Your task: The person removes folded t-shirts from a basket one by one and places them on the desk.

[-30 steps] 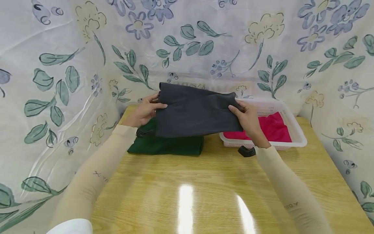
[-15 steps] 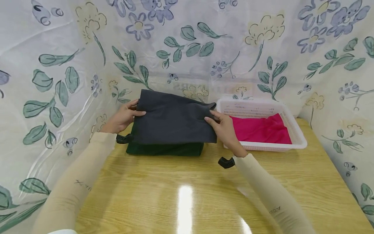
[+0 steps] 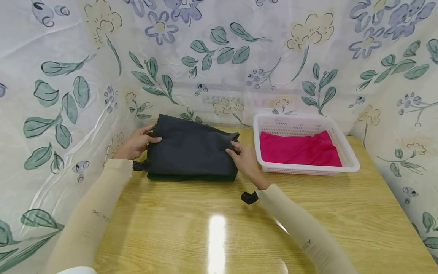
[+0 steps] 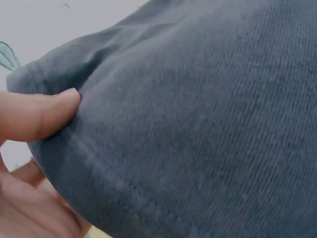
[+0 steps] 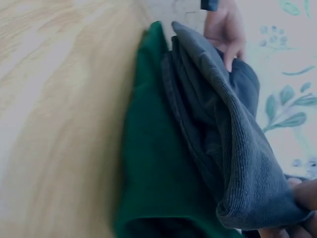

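A dark grey folded cloth [image 3: 191, 150] is held between two hands, directly over a green folded cloth [image 3: 191, 177] at the back left of the wooden table [image 3: 171, 220]. The grey one covers most of the green from above, leaving a strip along the front edge; whether it rests there with its full weight cannot be told. Its far left corner stands higher than the rest, so it tilts, and the far right corner curls up slightly.

The left hand [image 3: 137, 144] pinches the left edge — thumb flat on top, beside a stitched seam in the left wrist view, the other fingers behind the fabric. The right hand [image 3: 245, 158] grasps the right edge in the same way, thumb above and fingertips at the rim. From the right wrist the grey fabric (finely ribbed at that range) shows several layers stacked together, its lower layers close against the green, whose near end opens in a loop.

To the right, apart from both, stands a white perforated plastic basket [image 3: 348, 158] with a crimson cloth [image 3: 301, 150] lying rumpled inside. Cream sleeves [image 3: 304, 232] cover both forearms, with a small black device [image 3: 249, 198] at each wrist. A floral-printed sheet [image 3: 212, 83] — blue blossoms, green leaves — hangs behind and at both sides.
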Motion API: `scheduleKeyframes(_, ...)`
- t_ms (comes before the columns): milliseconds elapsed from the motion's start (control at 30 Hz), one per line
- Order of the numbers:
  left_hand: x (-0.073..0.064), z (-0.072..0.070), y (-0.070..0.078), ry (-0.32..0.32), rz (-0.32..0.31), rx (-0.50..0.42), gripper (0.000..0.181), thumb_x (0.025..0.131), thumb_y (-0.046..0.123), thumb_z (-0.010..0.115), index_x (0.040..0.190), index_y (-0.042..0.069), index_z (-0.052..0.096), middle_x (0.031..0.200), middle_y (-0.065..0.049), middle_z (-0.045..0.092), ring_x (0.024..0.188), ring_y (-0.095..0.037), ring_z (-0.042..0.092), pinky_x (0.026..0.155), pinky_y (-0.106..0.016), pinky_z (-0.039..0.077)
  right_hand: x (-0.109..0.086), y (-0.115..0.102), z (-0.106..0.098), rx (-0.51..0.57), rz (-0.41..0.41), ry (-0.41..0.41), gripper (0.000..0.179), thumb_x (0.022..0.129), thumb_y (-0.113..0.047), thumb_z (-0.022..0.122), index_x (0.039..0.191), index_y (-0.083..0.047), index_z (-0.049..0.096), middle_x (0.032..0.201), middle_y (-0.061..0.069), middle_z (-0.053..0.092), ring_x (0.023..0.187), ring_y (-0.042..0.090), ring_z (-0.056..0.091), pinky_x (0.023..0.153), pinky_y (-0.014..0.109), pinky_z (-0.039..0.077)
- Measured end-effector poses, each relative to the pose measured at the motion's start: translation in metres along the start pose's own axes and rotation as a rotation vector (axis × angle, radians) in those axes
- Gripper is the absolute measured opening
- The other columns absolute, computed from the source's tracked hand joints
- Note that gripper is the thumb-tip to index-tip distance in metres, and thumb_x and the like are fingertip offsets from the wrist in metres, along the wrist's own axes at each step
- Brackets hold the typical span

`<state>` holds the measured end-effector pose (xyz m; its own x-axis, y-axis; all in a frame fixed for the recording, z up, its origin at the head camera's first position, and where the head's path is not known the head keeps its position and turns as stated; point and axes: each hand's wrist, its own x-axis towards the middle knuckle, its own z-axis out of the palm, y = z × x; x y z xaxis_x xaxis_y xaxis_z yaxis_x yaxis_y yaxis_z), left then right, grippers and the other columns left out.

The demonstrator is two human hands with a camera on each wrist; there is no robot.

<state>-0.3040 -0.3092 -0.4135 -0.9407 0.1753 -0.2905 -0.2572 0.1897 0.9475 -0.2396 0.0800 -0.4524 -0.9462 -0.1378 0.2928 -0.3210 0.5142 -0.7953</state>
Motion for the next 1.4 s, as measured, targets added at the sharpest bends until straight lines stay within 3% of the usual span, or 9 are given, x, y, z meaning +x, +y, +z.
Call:
scheduleKeyframes(167, 0.002, 0.004, -0.011, 0.038, -0.088, 0.076, 0.085, 0.104, 0.004, 0.059, 0.166, 0.020, 0.003, 0.170, -0.017, 0.009, 0.149, -0.041, 0.027, 0.119, -0.055, 0.030, -0.007, 0.011, 0.007, -0.017, 0.067, -0.037, 0.042, 0.099, -0.016, 0.072, 0.136, 0.003, 0.064, 0.129, 0.020, 0.068, 0.112, 0.030, 0.070, 0.093, 0.042, 0.058)
scheduleKeyframes(333, 0.006, 0.004, -0.017, 0.067, -0.129, 0.173, 0.084, 0.104, 0.008, 0.061, 0.166, 0.015, 0.003, 0.167, -0.023, 0.017, 0.144, -0.045, 0.035, 0.113, -0.058, 0.039, -0.008, 0.018, 0.006, 0.005, 0.131, -0.079, 0.039, 0.099, -0.013, 0.072, 0.133, 0.005, 0.066, 0.123, 0.020, 0.070, 0.111, 0.031, 0.070, 0.092, 0.042, 0.058)
scheduleKeyframes(567, 0.007, -0.001, -0.025, 0.114, -0.163, 0.384, 0.081, 0.102, 0.014, 0.066, 0.164, 0.001, 0.015, 0.160, -0.034, 0.027, 0.136, -0.049, 0.045, 0.102, -0.052, 0.051, -0.005, 0.023, 0.003, -0.116, 0.103, -0.189, 0.030, 0.098, -0.012, 0.073, 0.123, 0.006, 0.071, 0.101, 0.016, 0.074, 0.087, 0.025, 0.069, 0.074, 0.033, 0.057)
scheduleKeyframes(700, 0.008, -0.002, -0.026, 0.169, -0.134, 0.439, 0.077, 0.099, 0.016, 0.071, 0.159, -0.004, 0.028, 0.149, -0.035, 0.040, 0.121, -0.046, 0.053, 0.092, -0.047, 0.054, -0.002, 0.018, -0.002, -0.166, 0.107, -0.238, 0.033, 0.099, -0.012, 0.070, 0.127, 0.005, 0.068, 0.095, 0.015, 0.072, 0.078, 0.024, 0.064, 0.069, 0.032, 0.053)
scheduleKeyframes(867, 0.005, 0.002, -0.023, 0.258, -0.113, 0.407, 0.068, 0.096, 0.014, 0.074, 0.153, -0.003, 0.041, 0.146, -0.032, 0.043, 0.117, -0.044, 0.057, 0.093, -0.047, 0.055, -0.002, 0.007, -0.010, -0.196, 0.109, -0.269, 0.050, 0.100, -0.015, 0.068, 0.143, 0.008, 0.055, 0.116, 0.019, 0.072, 0.102, 0.028, 0.071, 0.086, 0.038, 0.059)
scheduleKeyframes(967, 0.003, 0.004, -0.022, 0.313, -0.087, 0.390, 0.058, 0.095, 0.013, 0.074, 0.145, -0.002, 0.048, 0.134, -0.028, 0.051, 0.101, -0.036, 0.063, 0.084, -0.041, 0.058, -0.002, 0.000, -0.015, -0.140, 0.091, -0.232, 0.049, 0.101, -0.014, 0.066, 0.144, 0.006, 0.055, 0.124, 0.018, 0.070, 0.111, 0.028, 0.069, 0.092, 0.040, 0.058)
scheduleKeyframes(1067, 0.001, 0.010, -0.017, 0.338, -0.009, 0.409, 0.043, 0.098, 0.012, 0.070, 0.135, -0.003, 0.055, 0.116, -0.020, 0.058, 0.087, -0.027, 0.063, 0.075, -0.037, 0.058, -0.001, -0.003, -0.021, -0.046, 0.065, -0.173, 0.042, 0.102, -0.011, 0.064, 0.140, 0.003, 0.059, 0.125, 0.017, 0.069, 0.112, 0.028, 0.067, 0.094, 0.040, 0.057)
scheduleKeyframes(1233, 0.006, 0.034, 0.002, 0.271, 0.133, 0.422, 0.029, 0.102, 0.014, 0.065, 0.126, -0.003, 0.061, 0.102, -0.015, 0.063, 0.080, -0.024, 0.064, 0.070, -0.032, 0.059, 0.004, -0.008, -0.039, 0.059, 0.073, -0.103, 0.032, 0.103, -0.012, 0.063, 0.133, -0.002, 0.067, 0.120, 0.014, 0.071, 0.110, 0.027, 0.068, 0.094, 0.040, 0.057)
scheduleKeyframes(1400, 0.016, 0.067, 0.025, 0.159, 0.160, 0.388, 0.034, 0.104, 0.021, 0.063, 0.129, -0.002, 0.061, 0.117, -0.024, 0.064, 0.087, -0.029, 0.065, 0.077, -0.038, 0.060, 0.011, -0.010, -0.062, 0.195, 0.124, -0.052, 0.026, 0.103, -0.011, 0.063, 0.127, -0.002, 0.069, 0.117, 0.016, 0.070, 0.103, 0.028, 0.070, 0.090, 0.040, 0.059)
